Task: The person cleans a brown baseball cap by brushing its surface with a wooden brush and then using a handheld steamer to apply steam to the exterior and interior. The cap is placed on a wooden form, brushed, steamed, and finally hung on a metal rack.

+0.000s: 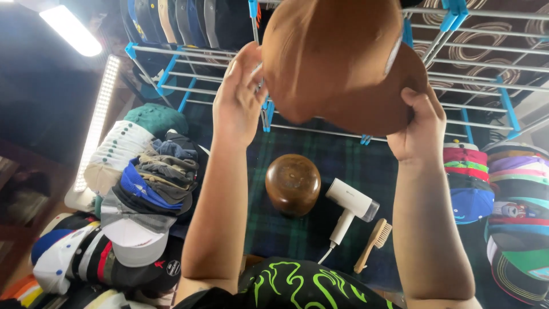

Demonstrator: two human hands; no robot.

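The person is holding a brown cap [337,57] up high, close to the camera, with both hands raised above the floor. The right hand [420,129] is gripping the edge of the cap's brim from below, fingers curled shut on it, thumb pressing on the underside. The left hand [240,97] is sitting at the cap's left side, fingers half open and bent toward the crown; whether it is actually pinching the fabric is hard to tell, though it is touching or just beside it. The cap is lying between the 2 hands, its long axis running from crown at upper left to brim at lower right, so the right hand is carrying the brim end and the left hand is nearer the crown. Well below, on a dark plaid cloth [354,166], a rounded wooden block [293,184] is standing, with a white handheld steamer [349,209] and a small brush [373,243] just to its right. Stacks of caps [137,194] are lying on both sides, and a metal rack [469,63] is standing behind.
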